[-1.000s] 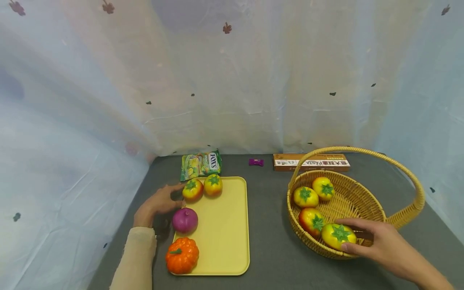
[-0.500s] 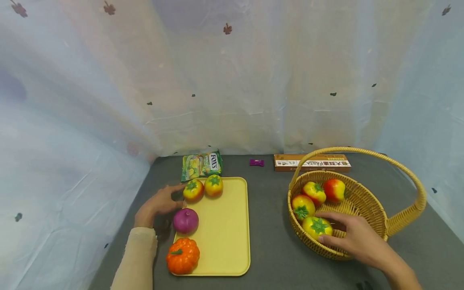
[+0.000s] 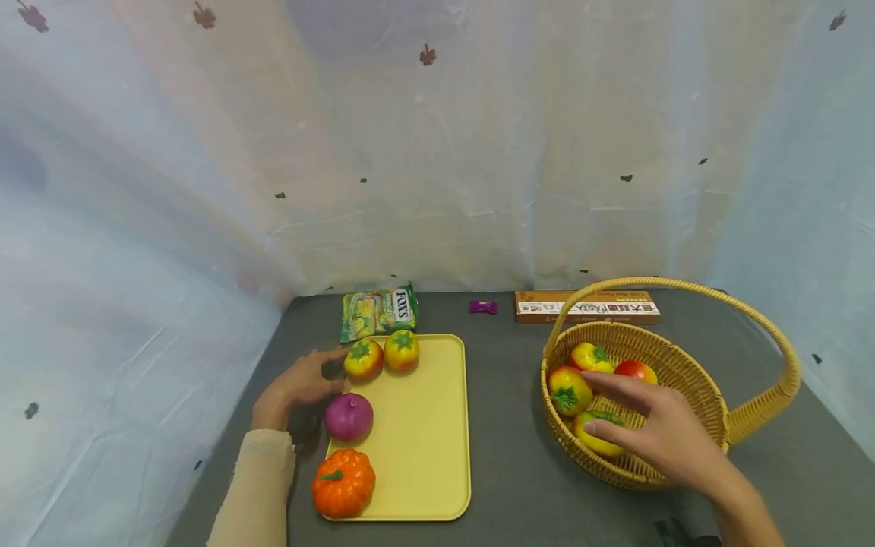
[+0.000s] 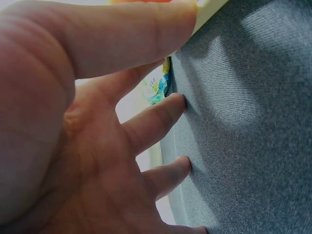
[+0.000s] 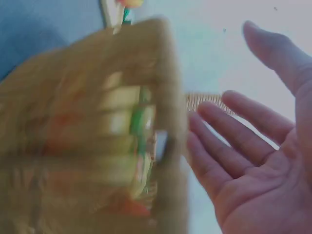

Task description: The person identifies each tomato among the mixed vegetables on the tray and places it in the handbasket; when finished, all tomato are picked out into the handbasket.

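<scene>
My left hand [image 3: 301, 384] rests at the left edge of the yellow tray [image 3: 431, 425], fingers spread, nothing gripped. Its thumb [image 4: 141, 31] lies against the tray's rim, and its other fingertips reach the table cloth. Closest to this hand are a red-and-yellow persimmon-like fruit [image 3: 363, 359] and a purple onion [image 3: 349, 417]. My right hand [image 3: 659, 429] hovers over the wicker basket [image 3: 683, 387] with fingers extended and nothing held. Below it lies a yellow persimmon-like fruit [image 3: 598, 437], partly covered by the thumb. Similar fruits [image 3: 570, 391] sit around it; a redder one [image 3: 637, 371] is half hidden.
A second fruit [image 3: 402, 351] and an orange pumpkin [image 3: 344, 483] are on the tray. Behind stand a green candy bag [image 3: 378, 313], a small purple wrapped sweet [image 3: 483, 306] and a pasta box [image 3: 547, 306]. The basket's tall handle [image 3: 779, 342] arches over it.
My right hand has moved left in the basket with the yellow fruit, let go of it and lifted slightly. Other fruits there have rolled to new spots. My left hand has stayed put.
</scene>
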Tool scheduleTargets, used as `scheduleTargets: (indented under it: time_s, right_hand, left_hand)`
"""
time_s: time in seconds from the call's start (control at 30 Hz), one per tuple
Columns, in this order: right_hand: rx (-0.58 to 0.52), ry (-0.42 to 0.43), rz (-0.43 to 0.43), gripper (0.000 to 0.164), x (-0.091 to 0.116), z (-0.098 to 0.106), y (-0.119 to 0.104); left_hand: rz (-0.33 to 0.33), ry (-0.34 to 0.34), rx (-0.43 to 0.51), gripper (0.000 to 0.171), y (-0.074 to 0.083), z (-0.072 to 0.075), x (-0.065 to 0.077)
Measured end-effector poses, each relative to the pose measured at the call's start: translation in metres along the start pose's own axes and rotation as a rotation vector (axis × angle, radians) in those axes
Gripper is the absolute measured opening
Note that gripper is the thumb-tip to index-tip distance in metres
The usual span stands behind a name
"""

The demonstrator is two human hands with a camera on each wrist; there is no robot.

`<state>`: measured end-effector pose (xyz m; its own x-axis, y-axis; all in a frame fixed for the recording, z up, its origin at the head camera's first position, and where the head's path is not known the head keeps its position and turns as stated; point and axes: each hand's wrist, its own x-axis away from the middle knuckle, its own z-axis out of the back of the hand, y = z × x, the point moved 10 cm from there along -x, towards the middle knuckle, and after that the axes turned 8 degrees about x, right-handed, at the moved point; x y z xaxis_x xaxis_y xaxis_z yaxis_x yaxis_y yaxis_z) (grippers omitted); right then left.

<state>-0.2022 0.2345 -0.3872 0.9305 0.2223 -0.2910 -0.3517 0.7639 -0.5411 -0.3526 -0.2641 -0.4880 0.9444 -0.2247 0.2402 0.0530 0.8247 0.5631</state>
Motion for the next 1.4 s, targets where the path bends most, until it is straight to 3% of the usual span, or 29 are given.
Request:
scheduleTargets:
  time_s: [0.23,0.47,0.63,0.9,1.4]
  right_hand:
    - [-0.194,-0.044,0.085,0.057,-0.031,-0.025,-0.036]
    - [-0.395,-0.106,0.115,0.06,-0.063,-0.061,-0.068]
    - [-0.47,-0.118,0.159,0.061,-0.087,-0.083,-0.09]
    - [-0.485,-0.128,0.172,0.058,-0.122,-0.118,-0.104]
    - [-0.355,-0.222,0.052,0.065,-0.174,-0.195,-0.095]
  left_hand:
    - [-0.002,0.007,0.0,0.079,-0.001,0.001,0.0]
    - [-0.015,0.008,0.016,0.077,0.001,0.001,0.002]
    - [-0.001,0.007,0.018,0.077,0.0,0.0,0.002]
    - [-0.007,0.01,0.009,0.078,0.0,0.001,0.0]
    - [-0.011,0.014,0.01,0.079,0.0,0.0,0.0]
